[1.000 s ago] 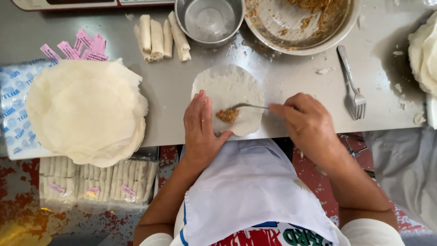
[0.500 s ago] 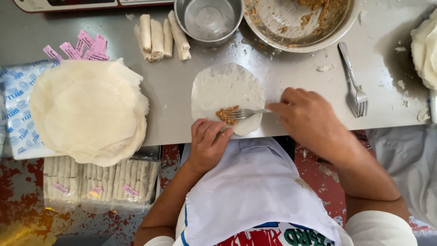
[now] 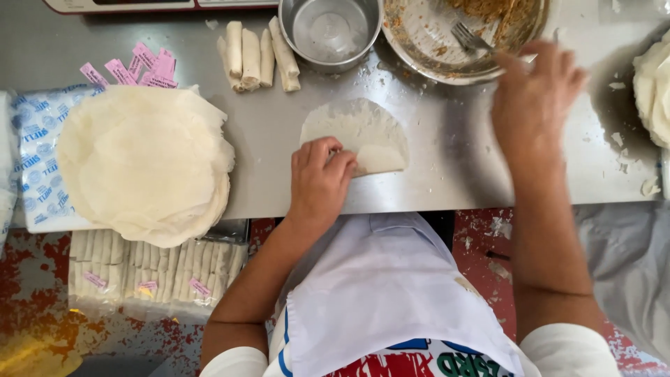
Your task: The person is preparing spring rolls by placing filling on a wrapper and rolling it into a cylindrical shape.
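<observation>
Grey steel tabletop (image 3: 447, 174) fills the view from above, dusted with crumbs and scraps. Near its front edge lies a thin round wrapper (image 3: 359, 132), its near edge folded up over itself into a low roll. It looks light, soft and easily torn, likely to stick or split if pinched hard; the folded edge is the sensible place to take it, with flat fingertips rather than nails.

The left hand (image 3: 319, 183) rests at the wrapper's near left corner, fingers curled down and pressing the fold, grasping nothing else. The right hand (image 3: 534, 98) is well apart from the wrapper, up and to the right, at the rim of a wide metal bowl (image 3: 419, 49) smeared with brown filling; a fork (image 3: 469, 36) lies in the bowl by its fingers, but the hand is blurred and I cannot tell whether it grips the handle.

Left of the wrapper sits a stack of wrappers (image 3: 143, 160). Behind it lie finished rolls (image 3: 257, 54) beside a small steel bowl (image 3: 329, 31).
</observation>
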